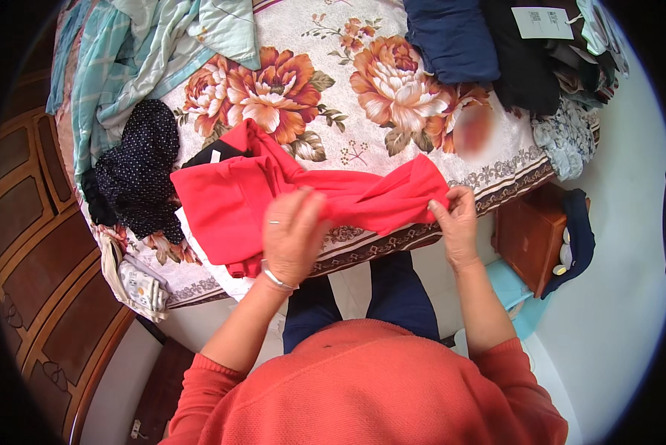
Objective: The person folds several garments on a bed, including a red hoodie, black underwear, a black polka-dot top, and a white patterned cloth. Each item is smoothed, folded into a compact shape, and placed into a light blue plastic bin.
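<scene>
A red garment (227,206) lies at the near edge of the bed, gathered on the left, with a long sleeve-like part (360,194) stretched to the right. My right hand (461,222) pinches the end of that part between thumb and fingers. Over the middle of the garment is my left hand (294,233), blurred, its fingers extended and slightly apart with no cloth visible between them. It wears a ring and a silver bangle (277,278). Black cloth (216,151) with a small white label shows at the garment's far left, and white cloth (224,278) lies partly under it.
A flowered bedspread (333,94) covers the bed. Dark dotted cloth (138,167) and a pale blue quilt (143,61) lie left; folded navy cloth (449,39) and black clothing (522,67) lie far right. A wooden cabinet (527,239) stands right of the bed, a panelled wardrobe (43,250) left.
</scene>
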Demonstrator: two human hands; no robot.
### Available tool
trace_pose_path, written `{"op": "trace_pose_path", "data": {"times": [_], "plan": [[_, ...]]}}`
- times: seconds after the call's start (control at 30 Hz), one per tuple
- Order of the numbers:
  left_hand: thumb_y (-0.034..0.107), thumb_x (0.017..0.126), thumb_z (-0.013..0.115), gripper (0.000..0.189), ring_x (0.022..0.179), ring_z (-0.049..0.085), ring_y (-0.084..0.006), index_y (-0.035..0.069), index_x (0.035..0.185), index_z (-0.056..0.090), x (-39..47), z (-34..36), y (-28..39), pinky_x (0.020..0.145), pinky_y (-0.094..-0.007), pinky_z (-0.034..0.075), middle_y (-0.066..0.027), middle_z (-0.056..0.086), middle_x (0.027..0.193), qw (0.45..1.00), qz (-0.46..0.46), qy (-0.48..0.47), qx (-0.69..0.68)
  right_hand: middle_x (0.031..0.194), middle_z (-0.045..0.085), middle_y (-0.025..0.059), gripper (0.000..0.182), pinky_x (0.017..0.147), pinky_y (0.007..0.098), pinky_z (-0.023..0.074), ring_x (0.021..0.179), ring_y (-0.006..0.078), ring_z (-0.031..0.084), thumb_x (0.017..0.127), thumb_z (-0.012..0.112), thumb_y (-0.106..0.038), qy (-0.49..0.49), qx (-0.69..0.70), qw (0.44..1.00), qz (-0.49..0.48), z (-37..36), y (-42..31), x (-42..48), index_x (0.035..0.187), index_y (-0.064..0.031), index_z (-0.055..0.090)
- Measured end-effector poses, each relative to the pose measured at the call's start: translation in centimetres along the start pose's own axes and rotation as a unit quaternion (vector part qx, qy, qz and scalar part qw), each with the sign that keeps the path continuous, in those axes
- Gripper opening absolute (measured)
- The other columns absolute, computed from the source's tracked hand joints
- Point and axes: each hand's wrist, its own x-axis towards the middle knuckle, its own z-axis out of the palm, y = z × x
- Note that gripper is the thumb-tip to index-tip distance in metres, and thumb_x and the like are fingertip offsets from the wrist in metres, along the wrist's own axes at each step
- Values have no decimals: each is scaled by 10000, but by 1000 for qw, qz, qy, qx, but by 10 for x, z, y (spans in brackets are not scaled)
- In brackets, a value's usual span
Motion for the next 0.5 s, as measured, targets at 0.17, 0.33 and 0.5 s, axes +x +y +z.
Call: {"op": "trace_pose_path", "data": {"times": [0.17,0.33,0.5], "plan": [[395,849,598,685,1411,214,-319,41,1398,392,-10,-28,-63,1147,-512,93,-130,302,1499,945,-98,-137,280,982,493,26,299,811,222,428,896,92,478,857,635,-15,138,34,989,40,0,0,11,1088,-40,446],[400,830,596,779,1443,96,-322,56,1456,286,-22,-13,-70,1151,-524,27,-124,186,1548,941,-103,-168,273,1073,532,64,360,876,302,440,955,145,528,933,596,-276,171,101,958,208,12,27,-36,1167,-59,430],[426,844,573,775,1446,73,-322,77,1467,273,-16,-13,-68,1148,-526,13,-117,168,1554,937,-115,-193,268,1172,573,23,312,953,369,436,1072,167,548,949,566,-294,40,283,927,241,44,16,-43,1205,-134,489]]}}
